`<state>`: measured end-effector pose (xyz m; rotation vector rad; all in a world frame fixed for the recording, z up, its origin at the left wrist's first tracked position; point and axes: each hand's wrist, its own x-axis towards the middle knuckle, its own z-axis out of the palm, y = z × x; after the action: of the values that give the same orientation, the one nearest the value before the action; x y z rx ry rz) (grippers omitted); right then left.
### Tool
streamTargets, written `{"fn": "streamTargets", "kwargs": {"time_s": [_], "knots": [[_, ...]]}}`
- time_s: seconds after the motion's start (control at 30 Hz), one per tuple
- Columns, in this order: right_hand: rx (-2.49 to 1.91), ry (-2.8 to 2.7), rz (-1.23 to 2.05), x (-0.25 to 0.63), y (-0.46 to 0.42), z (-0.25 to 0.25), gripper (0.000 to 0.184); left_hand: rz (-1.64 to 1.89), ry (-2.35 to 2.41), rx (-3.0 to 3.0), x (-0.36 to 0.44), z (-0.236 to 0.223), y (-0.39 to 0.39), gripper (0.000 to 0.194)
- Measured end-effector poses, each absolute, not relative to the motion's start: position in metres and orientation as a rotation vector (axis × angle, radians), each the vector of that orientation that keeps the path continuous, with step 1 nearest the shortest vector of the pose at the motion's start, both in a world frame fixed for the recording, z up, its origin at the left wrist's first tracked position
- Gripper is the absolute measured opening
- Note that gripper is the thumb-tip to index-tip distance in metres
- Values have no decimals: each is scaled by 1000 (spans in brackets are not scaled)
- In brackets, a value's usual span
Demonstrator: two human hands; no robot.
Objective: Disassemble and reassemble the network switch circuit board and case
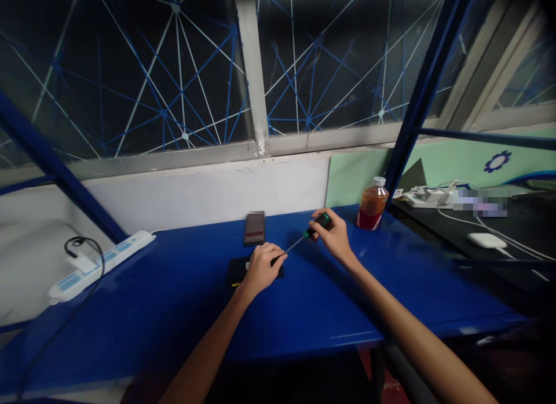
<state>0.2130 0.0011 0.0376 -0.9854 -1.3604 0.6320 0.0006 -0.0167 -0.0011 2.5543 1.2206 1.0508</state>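
Observation:
In my right hand (pixel 332 236) is a screwdriver (pixel 322 221) with a green and black handle. Its thin metal shaft slants down to the left. My left hand (pixel 263 268) is closed in a pinch where the shaft's tip ends, so its fingertips meet or nearly meet the tip. What those fingers hold, if anything, is hidden. Under the left hand lies a flat black object (pixel 236 269) with a small yellow mark on its near edge; the hand covers much of it. Just behind it a dark phone (pixel 254 228) rests on the blue table (pixel 330 311).
A bottle of orange-brown drink (pixel 373 204) stands at the back right. At the left, a white power strip (pixel 102 265) carries a plug with a black cable. Blue frame posts rise on both sides. Farther right, a black table (pixel 438 218) bears white cables and a charger (pixel 487 240).

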Motion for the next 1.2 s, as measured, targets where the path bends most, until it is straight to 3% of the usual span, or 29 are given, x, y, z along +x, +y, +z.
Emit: {"fn": "streamTargets", "kwargs": {"time_s": [0.37, 0.6, 0.83, 1.2], "knots": [[-1014, -1338, 630, 214, 4, 36, 17, 976, 1222, 2576, 0, 5, -19, 23], [-1049, -1274, 581, 221, 8, 36, 18, 685, 1233, 2679, -17, 12, -16, 77], [-1042, -1245, 605, 220, 8, 37, 18, 669, 1229, 2689, -18, 10, -14, 76], [-983, -1251, 663, 218, 8, 35, 19, 973, 1118, 2412, -14, 20, -19, 74]]}}
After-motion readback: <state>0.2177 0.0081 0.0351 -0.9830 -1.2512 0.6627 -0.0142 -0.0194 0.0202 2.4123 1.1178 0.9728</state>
